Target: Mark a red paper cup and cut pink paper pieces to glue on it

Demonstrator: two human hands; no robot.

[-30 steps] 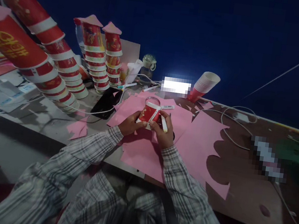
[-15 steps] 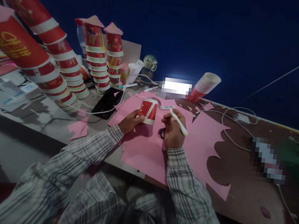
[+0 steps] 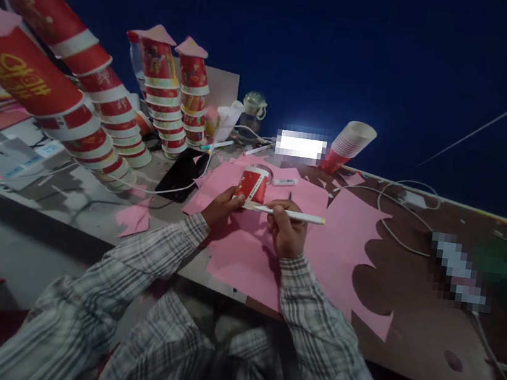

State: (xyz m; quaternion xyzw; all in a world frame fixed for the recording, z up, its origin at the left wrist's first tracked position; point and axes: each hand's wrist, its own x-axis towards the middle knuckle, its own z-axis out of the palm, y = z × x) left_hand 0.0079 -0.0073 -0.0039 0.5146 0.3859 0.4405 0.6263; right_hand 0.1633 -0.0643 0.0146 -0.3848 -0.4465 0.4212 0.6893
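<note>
A red paper cup [image 3: 253,185] stands upside down on a sheet of pink paper [image 3: 245,251]. My left hand [image 3: 221,206] is closed on the cup's left side and holds it against the paper. My right hand [image 3: 286,227] is closed on a white pen [image 3: 294,215], which lies almost level with its tip at the cup's lower rim. A pen cap [image 3: 284,181] lies just behind the cup on the paper.
Tall stacks of red and white cups [image 3: 172,98] topped with pink cones stand at the back left, with larger stacks [image 3: 60,96] nearer. A black phone [image 3: 182,171], white cables [image 3: 401,203], a leaning cup stack [image 3: 348,143] and a jar [image 3: 250,112] lie on the brown table [image 3: 413,323].
The cup went from held tilted in both hands to standing upside down on the paper. My right hand swung the pen down and brought its tip to the cup's rim.
</note>
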